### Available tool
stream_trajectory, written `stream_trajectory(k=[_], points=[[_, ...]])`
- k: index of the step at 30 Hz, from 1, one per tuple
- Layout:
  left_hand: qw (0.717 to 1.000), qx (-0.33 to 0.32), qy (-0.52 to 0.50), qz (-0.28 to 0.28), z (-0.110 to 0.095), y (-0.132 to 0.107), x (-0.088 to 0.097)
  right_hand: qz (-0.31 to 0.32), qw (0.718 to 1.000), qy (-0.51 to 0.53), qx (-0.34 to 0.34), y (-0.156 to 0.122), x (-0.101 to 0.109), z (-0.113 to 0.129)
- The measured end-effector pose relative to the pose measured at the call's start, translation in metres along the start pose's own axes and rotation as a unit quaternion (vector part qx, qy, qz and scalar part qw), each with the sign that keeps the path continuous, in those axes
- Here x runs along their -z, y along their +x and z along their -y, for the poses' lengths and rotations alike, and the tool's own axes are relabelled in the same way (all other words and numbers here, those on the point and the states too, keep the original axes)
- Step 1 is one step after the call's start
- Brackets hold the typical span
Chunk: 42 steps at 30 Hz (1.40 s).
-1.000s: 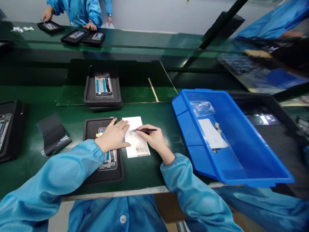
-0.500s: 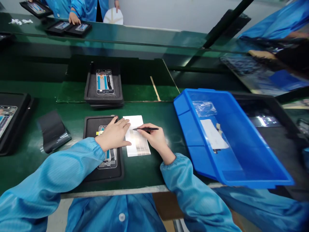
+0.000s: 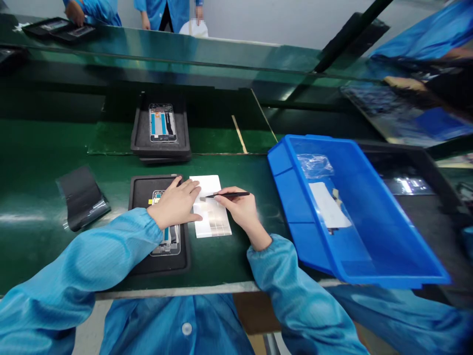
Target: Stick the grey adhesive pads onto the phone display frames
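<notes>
My left hand (image 3: 177, 202) lies flat with its fingers spread, fingertips on the left edge of a white sheet (image 3: 205, 185) that bears small pale rectangular pieces in its lower half. Under that hand and wrist sits a black tray (image 3: 140, 190) with a phone frame (image 3: 170, 242), partly covered by my arm. My right hand (image 3: 240, 209) is closed in a pen-like grip on black tweezers (image 3: 234, 195). Their tip is at a small greyish piece (image 3: 202, 198) on the sheet; whether they pinch it I cannot tell.
A blue bin (image 3: 369, 212) with plastic and paper stands at right. Behind are stacked black trays (image 3: 142, 133) topped by another phone frame (image 3: 162, 123). Dark film (image 3: 83, 197) lies at left. Across the bench, a person's hand (image 3: 75, 12) touches trays (image 3: 70, 32).
My right hand and the tweezers have shifted slightly right; the small piece at their tip shows more clearly. The tray at the far left has gone from view. Co-workers across the bench have moved.
</notes>
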<state>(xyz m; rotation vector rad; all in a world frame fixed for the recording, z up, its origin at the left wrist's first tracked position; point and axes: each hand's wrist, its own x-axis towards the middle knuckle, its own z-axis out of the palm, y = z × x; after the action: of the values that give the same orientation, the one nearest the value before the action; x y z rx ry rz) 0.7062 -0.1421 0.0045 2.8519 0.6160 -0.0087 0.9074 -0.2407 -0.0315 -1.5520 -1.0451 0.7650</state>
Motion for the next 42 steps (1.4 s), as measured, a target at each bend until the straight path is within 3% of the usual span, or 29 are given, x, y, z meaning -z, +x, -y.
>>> stream_trajectory(k=[5, 8, 10, 13, 16, 20, 30, 42], points=[[0.999, 0.000, -0.035, -0.009, 0.001, -0.003, 0.005, -0.035, 0.999, 0.036, -0.010, -0.004, 0.002, 0.012], [0.988, 0.036, -0.137, -0.066, 0.002, -0.018, 0.017, -0.037, 0.998, 0.047, -0.009, -0.010, -0.003, 0.029], [0.958, 0.103, -0.247, -0.099, 0.004, -0.032, 0.025, -0.023, 0.998, 0.051, -0.003, -0.015, -0.010, 0.041], [0.893, 0.195, -0.394, -0.098, 0.007, -0.052, 0.030, -0.001, 0.998, 0.055, 0.015, -0.022, -0.024, 0.056], [0.846, 0.216, -0.482, -0.079, 0.010, -0.065, 0.028, 0.015, 0.998, 0.061, 0.019, -0.026, -0.037, 0.064], [0.811, 0.224, -0.534, -0.080, 0.012, -0.077, 0.029, 0.024, 0.996, 0.089, 0.010, -0.031, -0.051, 0.067], [0.796, 0.246, -0.542, -0.111, 0.019, -0.095, 0.032, 0.025, 0.991, 0.130, -0.031, -0.041, -0.075, 0.070], [0.775, 0.235, -0.570, -0.139, 0.021, -0.098, 0.024, 0.041, 0.989, 0.141, -0.024, -0.037, -0.083, 0.059]])
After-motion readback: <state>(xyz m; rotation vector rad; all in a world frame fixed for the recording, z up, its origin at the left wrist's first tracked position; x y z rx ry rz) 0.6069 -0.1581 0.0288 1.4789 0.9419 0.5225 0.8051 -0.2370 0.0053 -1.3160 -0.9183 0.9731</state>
